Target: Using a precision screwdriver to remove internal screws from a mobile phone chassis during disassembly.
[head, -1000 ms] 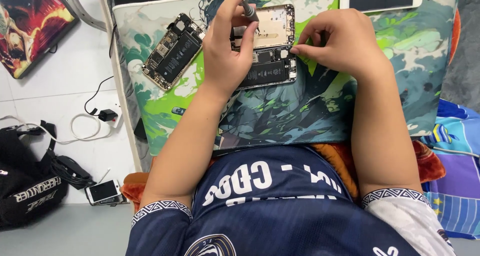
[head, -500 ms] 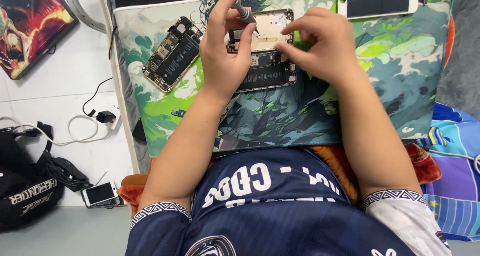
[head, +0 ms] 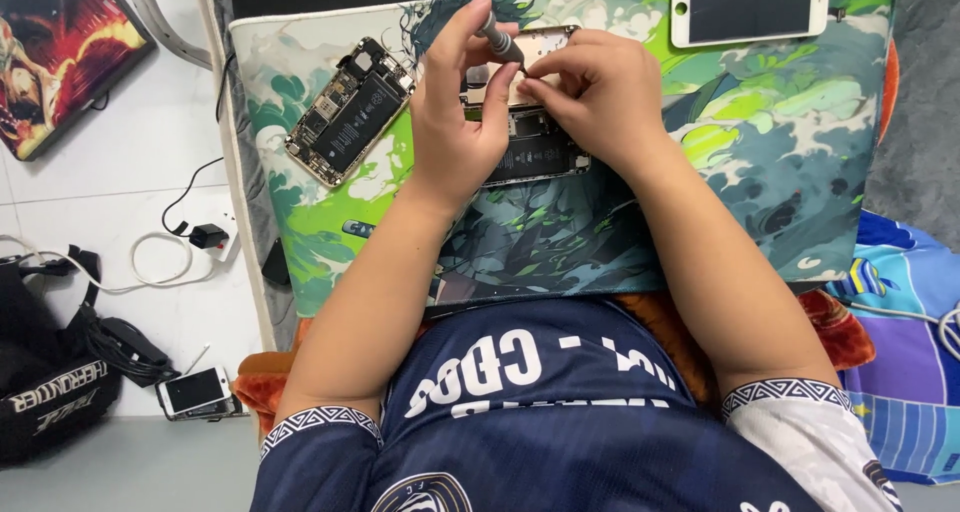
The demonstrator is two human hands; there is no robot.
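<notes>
A green and teal patterned mat (head: 760,172) covers the desk. Near its top right corner lies a white phone screen (head: 750,7), face up. Toward the left edge sits an opened phone (head: 348,112), its insides showing, turned at a slant. Another opened phone (head: 530,147) lies near the middle of the top edge, under both hands. The left hand (head: 455,122) grips a small grey screwdriver (head: 500,44) between thumb and fingers. The right hand (head: 600,97) is curled, fingertips pinched at the screwdriver's tip.
</notes>
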